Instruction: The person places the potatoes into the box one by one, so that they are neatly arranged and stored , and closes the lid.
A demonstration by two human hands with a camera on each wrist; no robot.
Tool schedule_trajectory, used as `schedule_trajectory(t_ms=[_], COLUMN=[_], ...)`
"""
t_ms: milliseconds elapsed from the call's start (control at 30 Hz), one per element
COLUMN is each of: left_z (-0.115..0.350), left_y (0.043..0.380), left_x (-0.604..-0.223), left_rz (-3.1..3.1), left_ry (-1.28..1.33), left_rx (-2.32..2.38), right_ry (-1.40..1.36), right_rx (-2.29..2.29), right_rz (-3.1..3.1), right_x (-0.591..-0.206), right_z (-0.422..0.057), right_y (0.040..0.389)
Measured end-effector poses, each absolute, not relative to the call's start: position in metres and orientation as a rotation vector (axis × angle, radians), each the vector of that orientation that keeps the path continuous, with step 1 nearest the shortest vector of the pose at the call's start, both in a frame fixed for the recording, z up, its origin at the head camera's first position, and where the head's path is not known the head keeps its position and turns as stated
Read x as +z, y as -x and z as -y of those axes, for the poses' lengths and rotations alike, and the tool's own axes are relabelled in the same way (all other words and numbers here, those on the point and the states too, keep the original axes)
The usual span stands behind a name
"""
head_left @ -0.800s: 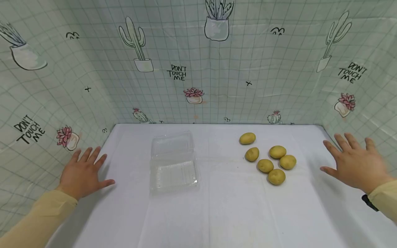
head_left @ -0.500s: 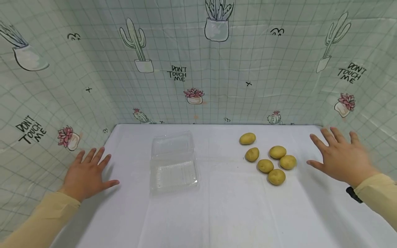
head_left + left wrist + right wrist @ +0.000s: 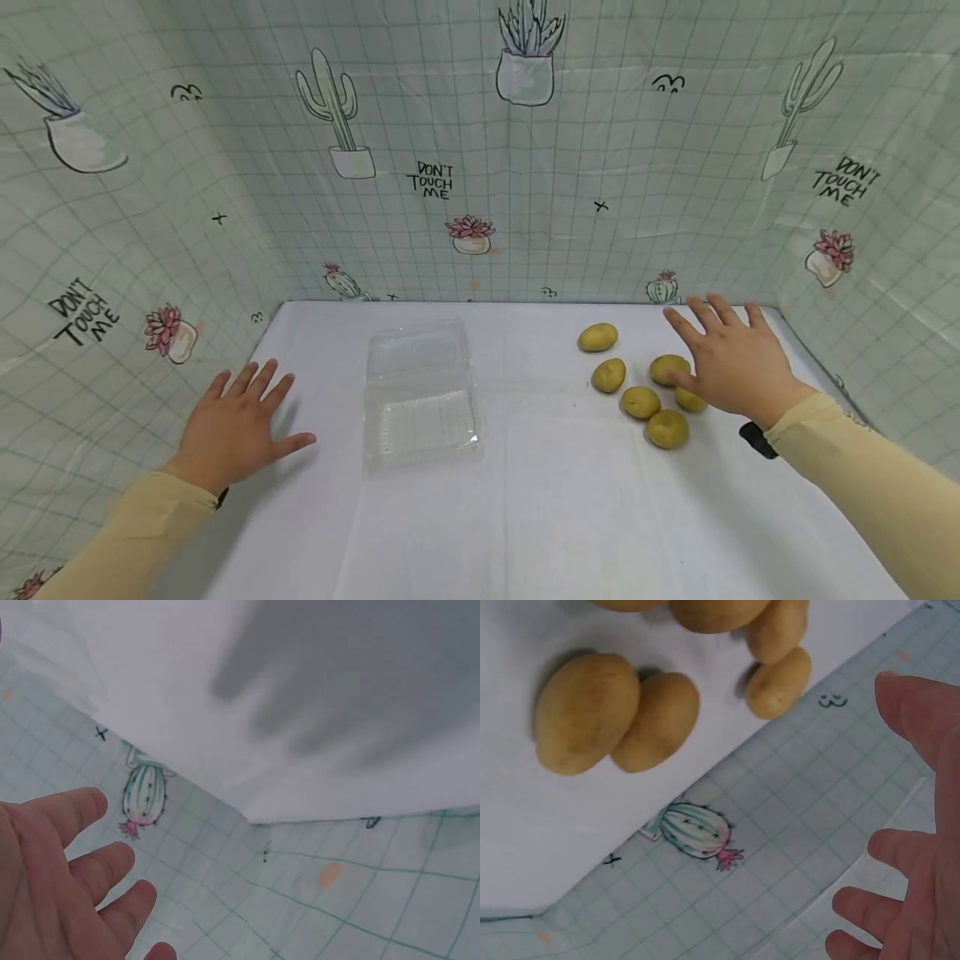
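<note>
Several yellow-brown potatoes (image 3: 667, 429) lie in a loose group on the right side of the table. Over the rightmost of them hovers my right hand (image 3: 738, 362), fingers spread, holding nothing; it partly covers two potatoes in the head view. The right wrist view shows the potatoes (image 3: 589, 712) off to one side of the spread fingers. At left my left hand (image 3: 232, 429) is raised above the table with fingers straight and thumb out, nothing in it. To its right lies a clear plastic clamshell box (image 3: 423, 425), lid folded back, its inside facing up.
A white-covered table (image 3: 525, 517) carries everything. Pale green gridded cloth (image 3: 555, 167) with cactus drawings rises along its back edge and both sides. In the left wrist view, a hand's shadow falls on the white tabletop (image 3: 172, 690).
My right hand has swept left from the table's right side to over the potatoes. My left hand has drifted slightly right. The potatoes and plastic box have stayed put.
</note>
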State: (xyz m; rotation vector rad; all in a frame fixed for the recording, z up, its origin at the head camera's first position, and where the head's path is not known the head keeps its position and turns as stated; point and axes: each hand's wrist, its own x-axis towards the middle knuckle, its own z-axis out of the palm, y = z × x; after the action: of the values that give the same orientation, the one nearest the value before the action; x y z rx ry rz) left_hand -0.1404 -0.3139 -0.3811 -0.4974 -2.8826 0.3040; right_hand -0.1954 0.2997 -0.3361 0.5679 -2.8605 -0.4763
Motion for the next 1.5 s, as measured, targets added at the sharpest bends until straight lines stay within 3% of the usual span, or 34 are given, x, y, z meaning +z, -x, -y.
schedule_trajectory(t_ms=[567,1500], left_z=[0.285,0.229], left_y=[0.138,0.125], left_x=[-0.381,-0.398], left_rz=[2.879,2.930], left_ry=[0.493,0.526], left_rx=[0.116,-0.185], right_ry=[-0.647,-0.930], right_rx=[-0.326,0.279], right_rz=[2.921,3.081], right_x=[-0.331,-0.373], right_z=[-0.227,-0.120], right_y=[0.204,0.195])
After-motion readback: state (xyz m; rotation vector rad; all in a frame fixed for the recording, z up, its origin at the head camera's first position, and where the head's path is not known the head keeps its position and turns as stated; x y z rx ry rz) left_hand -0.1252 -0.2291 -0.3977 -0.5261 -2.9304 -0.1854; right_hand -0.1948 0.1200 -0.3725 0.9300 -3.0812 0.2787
